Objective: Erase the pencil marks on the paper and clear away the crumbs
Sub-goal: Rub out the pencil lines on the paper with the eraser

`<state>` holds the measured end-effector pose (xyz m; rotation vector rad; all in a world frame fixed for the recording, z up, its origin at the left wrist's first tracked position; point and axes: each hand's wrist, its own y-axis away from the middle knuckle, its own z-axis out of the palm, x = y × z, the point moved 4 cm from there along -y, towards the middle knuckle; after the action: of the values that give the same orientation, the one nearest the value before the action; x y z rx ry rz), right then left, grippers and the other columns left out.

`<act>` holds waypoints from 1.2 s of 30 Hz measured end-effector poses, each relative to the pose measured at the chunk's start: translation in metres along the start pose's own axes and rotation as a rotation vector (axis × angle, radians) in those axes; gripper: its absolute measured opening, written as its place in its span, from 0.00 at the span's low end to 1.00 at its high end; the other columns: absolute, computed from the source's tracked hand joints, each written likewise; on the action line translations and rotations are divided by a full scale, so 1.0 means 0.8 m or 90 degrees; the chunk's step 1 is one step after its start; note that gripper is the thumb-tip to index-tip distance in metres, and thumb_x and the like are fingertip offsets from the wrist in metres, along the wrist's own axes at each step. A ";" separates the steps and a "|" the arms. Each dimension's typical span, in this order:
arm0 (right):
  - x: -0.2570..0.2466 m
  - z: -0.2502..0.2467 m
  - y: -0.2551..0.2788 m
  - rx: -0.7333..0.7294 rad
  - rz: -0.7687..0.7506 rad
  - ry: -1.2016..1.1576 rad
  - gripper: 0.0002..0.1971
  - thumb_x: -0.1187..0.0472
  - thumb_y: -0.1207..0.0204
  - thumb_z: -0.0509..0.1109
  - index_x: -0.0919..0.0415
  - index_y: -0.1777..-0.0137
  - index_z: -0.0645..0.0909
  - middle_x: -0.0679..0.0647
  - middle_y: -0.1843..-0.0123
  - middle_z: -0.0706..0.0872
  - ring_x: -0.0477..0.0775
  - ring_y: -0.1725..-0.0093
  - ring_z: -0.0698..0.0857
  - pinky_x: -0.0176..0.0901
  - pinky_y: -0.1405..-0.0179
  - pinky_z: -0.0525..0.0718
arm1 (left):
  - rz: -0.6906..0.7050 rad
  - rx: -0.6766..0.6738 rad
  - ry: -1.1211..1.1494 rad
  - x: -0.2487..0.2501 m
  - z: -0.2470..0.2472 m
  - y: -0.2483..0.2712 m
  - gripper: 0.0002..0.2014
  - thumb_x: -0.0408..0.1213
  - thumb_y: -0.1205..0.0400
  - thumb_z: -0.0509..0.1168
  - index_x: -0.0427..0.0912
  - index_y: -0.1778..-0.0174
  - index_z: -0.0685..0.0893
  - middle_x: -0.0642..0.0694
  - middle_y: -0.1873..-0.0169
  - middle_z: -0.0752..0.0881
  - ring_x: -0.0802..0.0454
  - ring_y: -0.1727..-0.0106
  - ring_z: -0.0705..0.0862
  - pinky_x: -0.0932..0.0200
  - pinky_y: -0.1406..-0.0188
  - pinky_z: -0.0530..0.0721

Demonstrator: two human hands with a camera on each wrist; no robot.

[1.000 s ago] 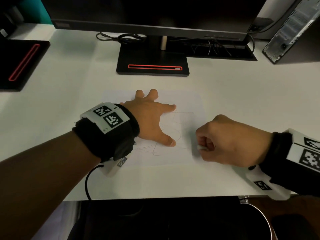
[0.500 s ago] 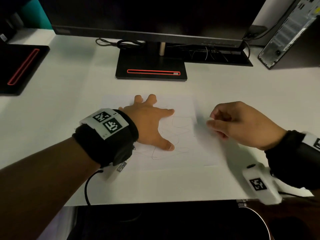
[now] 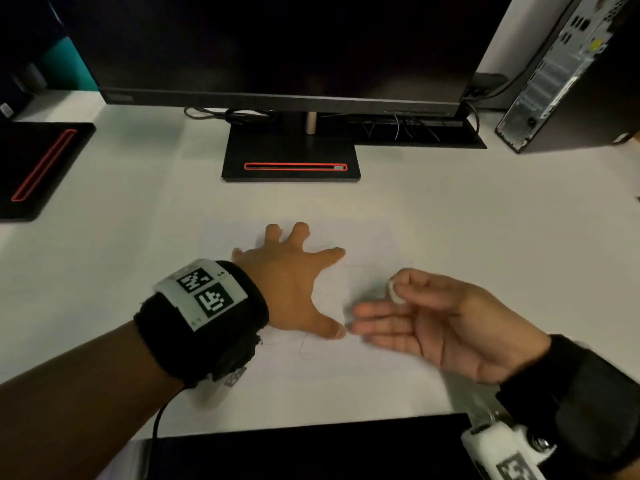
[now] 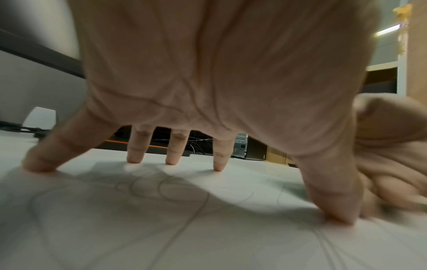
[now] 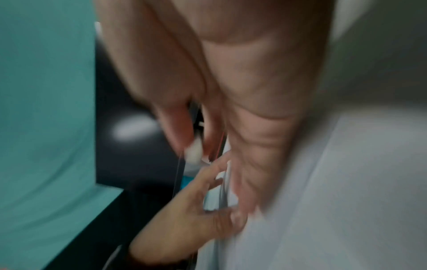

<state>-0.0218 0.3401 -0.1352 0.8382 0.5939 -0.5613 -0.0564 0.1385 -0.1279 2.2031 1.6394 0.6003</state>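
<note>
A white sheet of paper (image 3: 346, 368) with faint looping pencil lines (image 4: 175, 193) lies on the white desk. My left hand (image 3: 294, 285) is spread flat on the paper, fingertips (image 4: 218, 166) and thumb pressing it down. My right hand (image 3: 412, 317) is turned on its side just right of the left thumb, its lower fingers stretched out low over the paper. Between its thumb and forefinger it pinches a small white eraser (image 3: 396, 293), seen blurred in the right wrist view as the eraser (image 5: 193, 151). No crumbs can be made out.
A monitor on a black stand (image 3: 291, 161) rises behind the paper. A second black stand base (image 3: 38, 168) sits at the far left, a computer tower (image 3: 568, 74) at the back right with cables behind. The desk's front edge (image 3: 311, 427) runs just below the paper.
My right hand lifted the eraser off the paper, swung up to the right, then turned onto its side and swept back left toward the left thumb. The left hand stayed pressed on the paper.
</note>
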 end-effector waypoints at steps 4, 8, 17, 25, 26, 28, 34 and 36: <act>-0.039 -0.037 -0.010 0.219 -0.092 -0.076 0.02 0.67 0.18 0.64 0.62 0.52 0.77 0.77 0.39 0.86 0.71 0.49 0.92 0.57 0.44 0.90 | 0.001 -0.023 -0.003 0.004 -0.005 -0.004 0.58 0.82 0.41 0.68 0.77 0.19 0.43 0.56 0.21 0.47 0.38 0.17 0.46 0.30 0.29 0.74; -0.070 -0.057 -0.004 0.356 -0.168 0.227 0.09 0.63 0.16 0.70 0.61 0.59 0.78 0.59 0.69 0.78 0.54 0.78 0.76 0.41 0.81 0.79 | -0.016 -0.052 -0.032 0.012 -0.012 -0.007 0.58 0.80 0.40 0.69 0.79 0.19 0.41 0.54 0.20 0.45 0.35 0.18 0.46 0.33 0.28 0.74; -0.074 -0.012 -0.025 0.191 -0.033 1.013 0.15 0.49 0.19 0.72 0.61 0.58 0.87 0.51 0.66 0.88 0.48 0.68 0.82 0.46 0.62 0.82 | -0.026 -0.046 -0.058 0.025 -0.009 -0.005 0.55 0.83 0.35 0.61 0.73 0.17 0.39 0.49 0.19 0.43 0.29 0.19 0.46 0.36 0.31 0.76; -0.063 -0.006 -0.027 0.176 -0.058 1.074 0.14 0.49 0.18 0.68 0.56 0.61 0.84 0.48 0.66 0.86 0.50 0.64 0.83 0.41 0.66 0.78 | -0.030 -0.041 -0.069 0.026 -0.006 -0.004 0.57 0.83 0.34 0.61 0.72 0.17 0.35 0.46 0.17 0.40 0.28 0.18 0.46 0.37 0.37 0.77; -0.066 -0.009 -0.027 0.198 -0.072 1.065 0.14 0.49 0.18 0.68 0.56 0.61 0.83 0.48 0.66 0.86 0.51 0.64 0.84 0.41 0.67 0.77 | -0.031 -0.041 -0.069 0.027 -0.006 -0.003 0.57 0.83 0.34 0.61 0.72 0.17 0.34 0.47 0.17 0.39 0.29 0.18 0.45 0.36 0.37 0.77; -0.057 -0.003 -0.027 0.163 -0.081 1.071 0.14 0.49 0.18 0.68 0.56 0.61 0.83 0.48 0.66 0.86 0.50 0.65 0.83 0.40 0.67 0.78 | -0.033 -0.040 -0.071 0.027 -0.007 -0.004 0.57 0.83 0.34 0.61 0.72 0.17 0.34 0.47 0.17 0.40 0.29 0.18 0.46 0.36 0.39 0.77; -0.068 -0.010 -0.027 0.198 -0.074 1.070 0.16 0.50 0.18 0.69 0.61 0.60 0.84 0.51 0.67 0.86 0.53 0.65 0.83 0.46 0.64 0.80 | -0.036 -0.041 -0.068 0.028 -0.008 -0.004 0.57 0.83 0.34 0.61 0.72 0.17 0.34 0.47 0.17 0.40 0.29 0.18 0.46 0.37 0.42 0.77; -0.056 0.001 -0.027 0.145 -0.076 1.083 0.15 0.49 0.18 0.68 0.58 0.62 0.83 0.48 0.69 0.85 0.50 0.67 0.82 0.44 0.65 0.80 | -0.037 -0.042 -0.064 0.028 -0.008 -0.003 0.57 0.83 0.34 0.62 0.73 0.17 0.34 0.47 0.17 0.39 0.29 0.18 0.46 0.36 0.41 0.77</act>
<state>-0.0673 0.3376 -0.1159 1.4083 2.1498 0.1382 -0.0560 0.1606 -0.1206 2.0957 1.6039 0.5112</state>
